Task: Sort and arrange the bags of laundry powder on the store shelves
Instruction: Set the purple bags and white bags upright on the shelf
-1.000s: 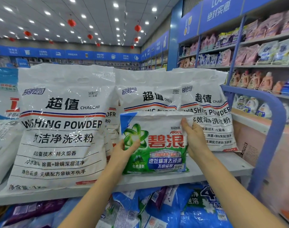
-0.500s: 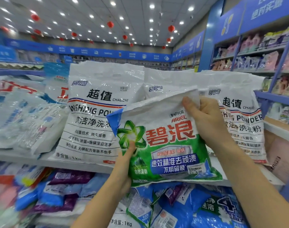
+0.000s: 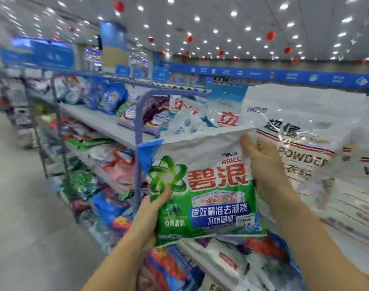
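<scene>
Worn on my head, the single wide-angle camera faces forward and a little down, close to the green Ariel bag [image 3: 204,192] at frame centre. The shelves [image 3: 108,124] recede toward the upper left, and ceiling lights [image 3: 234,13] span the top.

The person's left arm [image 3: 116,265] and right arm [image 3: 317,238] are bare as far down as you can see. The left hand [image 3: 152,208] and right hand [image 3: 265,164] are bare too. The picture is a bit blurry.
</scene>
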